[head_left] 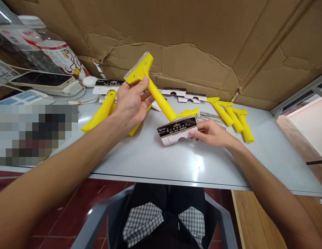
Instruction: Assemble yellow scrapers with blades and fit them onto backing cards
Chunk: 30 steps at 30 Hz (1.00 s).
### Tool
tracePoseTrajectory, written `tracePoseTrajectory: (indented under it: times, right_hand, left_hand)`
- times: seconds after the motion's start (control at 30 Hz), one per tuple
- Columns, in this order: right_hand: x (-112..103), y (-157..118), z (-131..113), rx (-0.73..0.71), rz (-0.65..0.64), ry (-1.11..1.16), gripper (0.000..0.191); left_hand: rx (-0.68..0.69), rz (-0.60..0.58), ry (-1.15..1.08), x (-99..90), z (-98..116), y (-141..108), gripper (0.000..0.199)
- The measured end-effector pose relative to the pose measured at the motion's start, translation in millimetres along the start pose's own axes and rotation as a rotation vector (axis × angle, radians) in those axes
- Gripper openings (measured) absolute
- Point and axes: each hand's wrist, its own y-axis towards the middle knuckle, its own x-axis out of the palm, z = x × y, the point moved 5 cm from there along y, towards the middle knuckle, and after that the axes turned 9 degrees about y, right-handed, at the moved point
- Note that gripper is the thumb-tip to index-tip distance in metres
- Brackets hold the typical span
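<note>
A yellow scraper [161, 98] with a wide bladed head is pinched near its neck by my left hand [132, 98]. Its head points up and left, and the handle slants down to the right. My right hand [210, 133] grips the right end of a black-and-white cardboard header card [176, 131] with a notch in its lower edge. The card sits close below the end of the handle; whether they touch I cannot tell. Behind my left arm lie more yellow scrapers [102, 112], partly hidden by it, near another card [106, 88].
Several yellow scraper handles [235, 119] lie at the right, beside a yellow head piece [188, 112] and metal blades [211, 117]. More cards [173, 91] rest by the cardboard wall [176, 34]. At the left are a phone [44, 79], cables and a large plastic bottle [54, 48].
</note>
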Motion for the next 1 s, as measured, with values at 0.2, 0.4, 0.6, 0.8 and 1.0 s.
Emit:
tracePoseTrajectory:
  times: [0.2, 0.4, 0.6, 0.8, 1.0]
  right_hand:
    - [1, 0, 1, -0.024, -0.015, 0.058, 0.037]
    - [3, -2, -5, -0.089, -0.072, 0.108, 0.039]
    - [3, -3, -6, -0.042, -0.064, 0.090, 0.038]
    - [1, -3, -6, -0.054, -0.012, 0.111, 0.023]
    - [2, -1, -5, -0.068, 0.023, 0.162, 0.026]
  left_hand:
    - [-0.063, 0.032, -0.106, 12.5, 1, -15, 0.042]
    - [-0.031, 0.007, -0.125, 12.9, 6, -14, 0.042]
    - [-0.004, -0.030, -0.039, 8.0, 0, -10, 0.041]
    - [0.092, -0.131, 0.144, 0.8, 5, -1, 0.058]
    - [0.103, -0.150, 0.158, 1.9, 6, -1, 0.060]
